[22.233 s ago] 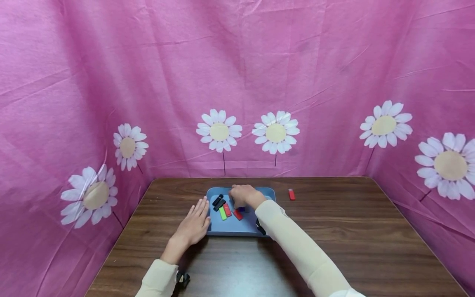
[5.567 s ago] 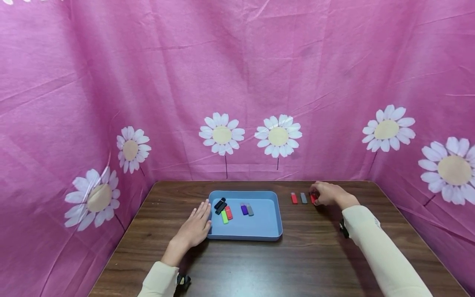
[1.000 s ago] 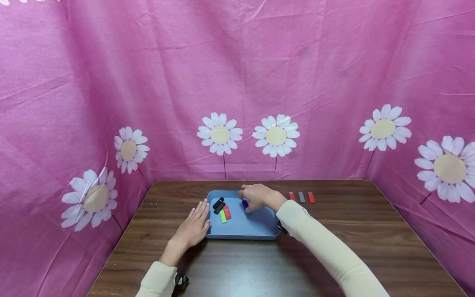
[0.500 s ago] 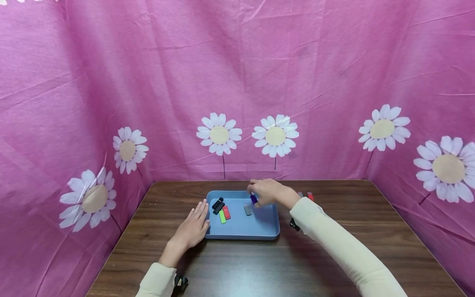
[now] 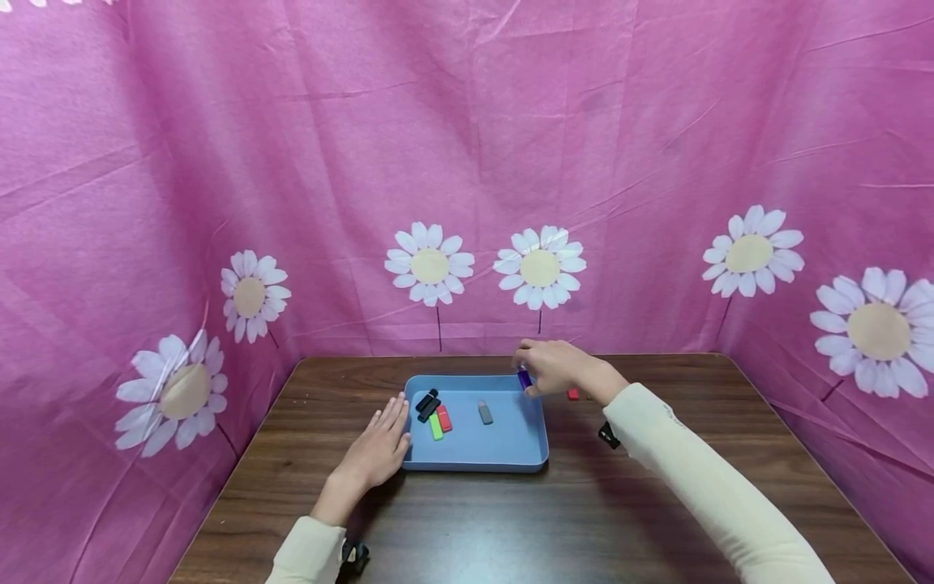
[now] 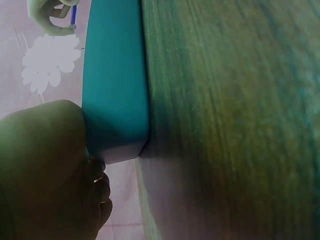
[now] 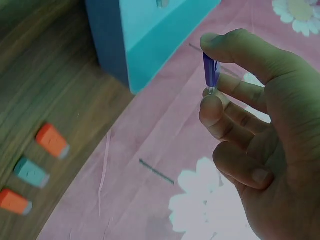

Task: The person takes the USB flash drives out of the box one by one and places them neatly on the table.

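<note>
My right hand [image 5: 558, 369] pinches a purple USB flash drive [image 7: 211, 70] between thumb and fingertips. It is raised above the far right corner of the blue tray [image 5: 503, 454]. My left hand [image 5: 375, 442] rests with straight fingers against the tray's left rim. Inside the tray lie a grey flash drive [image 5: 485, 413], a red one [image 5: 444, 418], a lime green one [image 5: 436, 427] and two black ones [image 5: 428, 405] grouped at the left.
Right of the tray, a row of flash drives lies on the wooden table [image 5: 467, 519]: a red one [image 7: 51, 140], a grey one [image 7: 31, 171] and another red one [image 7: 14, 201]. The right arm partly covers them in the head view. A pink curtain [image 5: 467, 122] stands behind.
The right hand has picked the purple flash drive out of the tray and carried it up and right. Earlier, grey and red drives joined the row on the table. My left hand has stayed put.
</note>
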A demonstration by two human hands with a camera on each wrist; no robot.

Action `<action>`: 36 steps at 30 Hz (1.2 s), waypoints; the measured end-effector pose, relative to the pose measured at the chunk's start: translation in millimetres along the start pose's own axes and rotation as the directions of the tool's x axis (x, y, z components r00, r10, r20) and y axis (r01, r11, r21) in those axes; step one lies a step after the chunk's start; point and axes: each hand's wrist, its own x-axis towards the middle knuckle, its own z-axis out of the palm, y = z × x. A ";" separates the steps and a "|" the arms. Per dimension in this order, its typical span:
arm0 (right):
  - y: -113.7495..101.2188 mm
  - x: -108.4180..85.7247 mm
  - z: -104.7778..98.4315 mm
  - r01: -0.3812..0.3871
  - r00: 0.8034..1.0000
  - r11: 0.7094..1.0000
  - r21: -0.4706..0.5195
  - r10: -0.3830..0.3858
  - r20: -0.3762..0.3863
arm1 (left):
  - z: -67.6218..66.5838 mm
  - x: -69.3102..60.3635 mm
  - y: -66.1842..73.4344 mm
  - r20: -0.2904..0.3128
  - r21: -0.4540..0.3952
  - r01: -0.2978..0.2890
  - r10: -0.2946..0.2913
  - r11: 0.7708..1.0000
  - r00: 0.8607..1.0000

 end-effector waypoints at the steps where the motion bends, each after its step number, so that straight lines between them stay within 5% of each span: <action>1: 2.8 -2.3 -1.4 -0.009 1.000 1.000 0.004 0.009 0.001 | -0.1 0.1 -0.1 0.002 0.005 0.000 0.000 1.000 1.000; 25: 72.8 -67.6 -23.9 -0.201 0.977 0.977 0.076 0.206 -0.054 | 0.8 0.2 -1.0 0.006 0.011 0.000 0.000 1.000 1.000; 36: 97.3 -96.6 -22.2 -0.210 0.972 0.976 0.055 0.214 -0.098 | 1.7 0.4 -1.6 0.010 0.012 0.001 -0.001 1.000 1.000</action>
